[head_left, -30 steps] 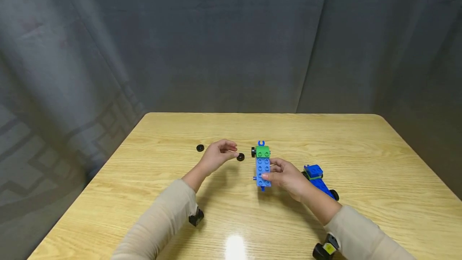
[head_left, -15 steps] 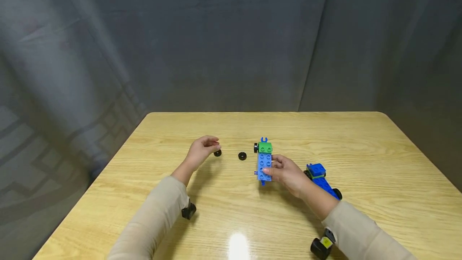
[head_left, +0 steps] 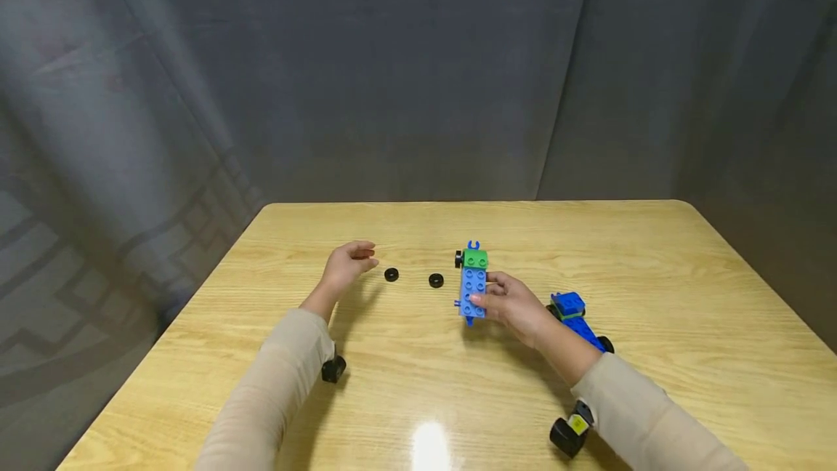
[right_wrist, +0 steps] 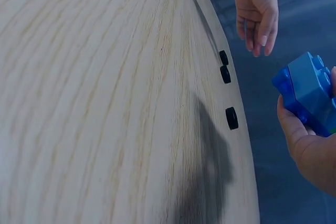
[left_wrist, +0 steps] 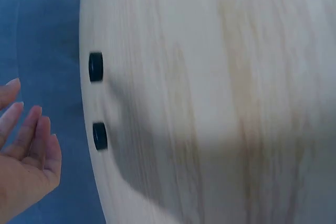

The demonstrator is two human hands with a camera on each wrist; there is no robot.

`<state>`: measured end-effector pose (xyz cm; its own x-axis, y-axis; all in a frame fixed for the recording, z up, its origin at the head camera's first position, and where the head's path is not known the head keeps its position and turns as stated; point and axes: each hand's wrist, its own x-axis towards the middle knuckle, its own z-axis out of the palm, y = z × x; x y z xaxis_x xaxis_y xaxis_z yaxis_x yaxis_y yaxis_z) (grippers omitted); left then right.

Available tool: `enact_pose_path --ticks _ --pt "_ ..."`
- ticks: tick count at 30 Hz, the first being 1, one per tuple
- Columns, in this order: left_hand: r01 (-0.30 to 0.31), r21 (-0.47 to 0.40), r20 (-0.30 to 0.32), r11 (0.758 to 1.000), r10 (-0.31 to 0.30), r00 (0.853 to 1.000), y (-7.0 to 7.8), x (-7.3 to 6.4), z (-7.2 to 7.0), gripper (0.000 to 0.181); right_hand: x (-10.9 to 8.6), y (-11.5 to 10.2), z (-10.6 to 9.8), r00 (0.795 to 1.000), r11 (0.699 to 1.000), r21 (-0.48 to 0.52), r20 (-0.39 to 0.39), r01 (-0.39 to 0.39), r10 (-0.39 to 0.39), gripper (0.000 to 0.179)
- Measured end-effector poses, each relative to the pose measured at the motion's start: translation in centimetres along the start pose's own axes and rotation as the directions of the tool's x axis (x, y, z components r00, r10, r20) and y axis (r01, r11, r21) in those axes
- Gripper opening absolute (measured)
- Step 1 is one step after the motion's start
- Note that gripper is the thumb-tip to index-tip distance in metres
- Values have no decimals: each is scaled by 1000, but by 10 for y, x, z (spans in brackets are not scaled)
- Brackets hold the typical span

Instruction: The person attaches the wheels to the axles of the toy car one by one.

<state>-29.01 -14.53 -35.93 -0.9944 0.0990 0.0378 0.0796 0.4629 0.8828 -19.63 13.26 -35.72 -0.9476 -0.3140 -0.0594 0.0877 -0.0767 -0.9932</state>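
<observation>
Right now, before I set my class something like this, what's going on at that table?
A person is handling a toy vehicle of light blue and green blocks, gripped in the right hand. One black wheel shows on its green end. The left hand is open beside some loose black wheels on the table. A darker blue vehicle rests near the right forearm.

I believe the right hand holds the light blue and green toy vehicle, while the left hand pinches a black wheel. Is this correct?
Not quite: the left hand pinches nothing. The left wrist view shows it empty, with the loose black wheels resting on the table, apart from it. The right hand does hold the light blue and green toy vehicle.
</observation>
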Motion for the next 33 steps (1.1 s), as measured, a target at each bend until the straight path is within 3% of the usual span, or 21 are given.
enact_pose_path --ticks 8,16,20,23,24,25,28,29,30,32,33 --pt "82 67 -32 994 -80 996 -13 11 -11 41 4 1 2 1000 1000 16 10 0 -1 50" --pt "66 180 12 981 -70 997 -20 12 -11 43 2 1 2 1000 1000 19 5 -3 3 48" --pt "83 212 35 974 -92 995 -26 19 -8 44 2 0 1 1000 1000 17 0 -8 8 47" --pt "35 232 82 972 -56 995 -40 26 -6 44 1 -1 0 1000 1000 15 4 -12 12 48" --pt "-9 239 86 971 -12 996 -55 36 -5 44 0 -1 0 1000 1000 13 5 -13 13 48" --pt "-42 264 84 964 21 996 -68 46 -4 44 0 -1 0 1000 1000 11 5 -15 15 48" --pt "-50 323 90 945 22 996 -93 67 1 48 -2 -1 -1 1000 1000 5 3 -20 20 48" --pt "-49 358 80 932 22 997 -91 67 2 47 -2 -1 -1 1000 1000 5 4 -20 20 49" --pt "-42 389 70 920 16 997 -99 74 4 48 -2 -1 -1 1000 1000 6 5 -19 19 49" --pt "-21 432 83 902 -16 996 -86 65 5 47 -2 -1 -1 1000 1000 10 10 -18 18 49" --pt "-58 457 75 888 27 997 -92 67 5 45 -2 -1 0 1000 1000 14 14 -16 16 49"
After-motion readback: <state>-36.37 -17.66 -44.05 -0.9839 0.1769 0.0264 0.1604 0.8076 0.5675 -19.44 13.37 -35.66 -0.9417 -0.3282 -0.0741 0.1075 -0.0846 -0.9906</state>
